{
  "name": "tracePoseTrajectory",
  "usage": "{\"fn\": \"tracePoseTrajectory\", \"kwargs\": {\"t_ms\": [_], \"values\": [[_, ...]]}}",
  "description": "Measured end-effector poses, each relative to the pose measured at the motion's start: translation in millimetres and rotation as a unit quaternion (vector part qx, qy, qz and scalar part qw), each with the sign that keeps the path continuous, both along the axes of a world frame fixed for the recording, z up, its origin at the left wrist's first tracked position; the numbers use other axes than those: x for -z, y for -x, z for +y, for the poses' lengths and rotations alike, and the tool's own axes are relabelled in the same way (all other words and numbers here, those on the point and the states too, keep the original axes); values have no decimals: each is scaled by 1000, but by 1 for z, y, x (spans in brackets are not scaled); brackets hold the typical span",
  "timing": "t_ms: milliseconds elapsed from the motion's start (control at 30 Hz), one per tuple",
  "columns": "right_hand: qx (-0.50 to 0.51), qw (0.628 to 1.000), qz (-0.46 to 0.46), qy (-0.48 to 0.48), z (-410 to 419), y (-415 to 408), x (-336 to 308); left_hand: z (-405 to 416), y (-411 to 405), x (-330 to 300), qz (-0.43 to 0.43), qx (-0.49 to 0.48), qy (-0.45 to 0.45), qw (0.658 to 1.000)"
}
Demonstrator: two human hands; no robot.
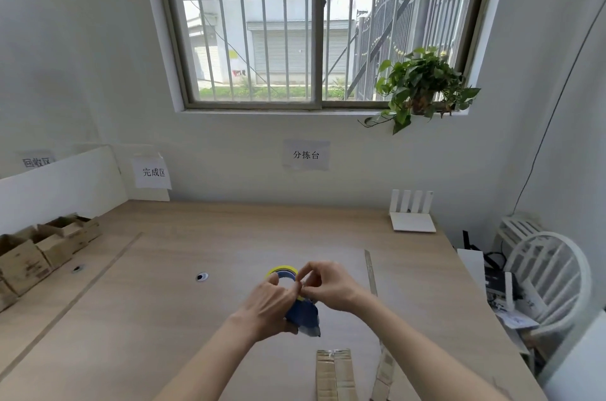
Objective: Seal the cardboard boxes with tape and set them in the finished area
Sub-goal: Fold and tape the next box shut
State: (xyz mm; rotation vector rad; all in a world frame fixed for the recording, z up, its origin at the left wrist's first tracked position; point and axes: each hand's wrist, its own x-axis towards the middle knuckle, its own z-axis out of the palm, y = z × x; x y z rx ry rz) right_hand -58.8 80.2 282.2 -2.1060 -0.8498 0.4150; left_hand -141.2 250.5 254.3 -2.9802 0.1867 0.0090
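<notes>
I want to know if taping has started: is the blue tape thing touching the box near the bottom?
Apart. The head view shows bare table between the tape dispenser, held in both hands, and the cardboard box.

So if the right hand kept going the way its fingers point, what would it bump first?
Most likely the left hand, already touching the right hand at the tape dispenser; depth is hard to judge.
</notes>
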Motion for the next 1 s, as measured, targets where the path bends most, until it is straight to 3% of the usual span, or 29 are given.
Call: {"fn": "tracePoseTrajectory", "kwargs": {"t_ms": [200,433,567,833,1000], "values": [[12,997,66,43,-27,-14,17,19,5,4,-23,-79,92,992],[38,988,-95,118,-36,-14,35,16,2,5,-19,-51,77,996],[9,987,-97,126,-33,-5,38,12,-1,12,22,-45,29,998],[7,990,-24,142,-64,19,83,-2,7,71,103,-20,9,994],[89,986,78,120,-102,15,114,-15,19,95,115,-34,149,982]]}}
